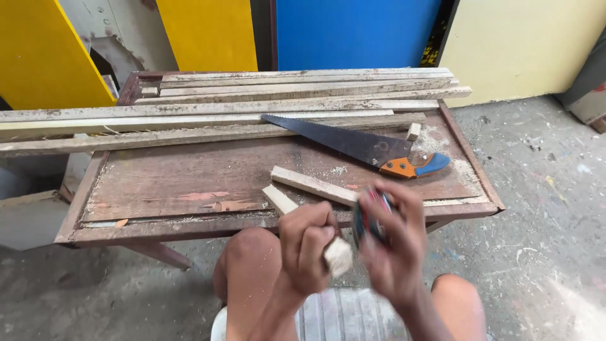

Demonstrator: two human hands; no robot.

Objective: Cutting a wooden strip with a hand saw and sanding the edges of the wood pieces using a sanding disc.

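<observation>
My left hand [307, 247] is closed around a short pale wooden stick [279, 201] whose far end rests at the front of the brown workbench [177, 183]. Close beside it, my right hand [394, 246] grips a small round dark object with red and blue on it [368, 218]; it is blurred. A second short wooden piece [314, 185] lies on the bench just beyond my hands. Farther back on the bench rests a handsaw [353, 144] with a dark blade and an orange and blue handle.
Several long wooden battens [252, 101] are stacked across the back of the bench. A small wood offcut [413, 131] and sawdust lie near the saw handle. Yellow and blue panels [353, 31] lean behind. My knees and a white stool [341, 316] are below.
</observation>
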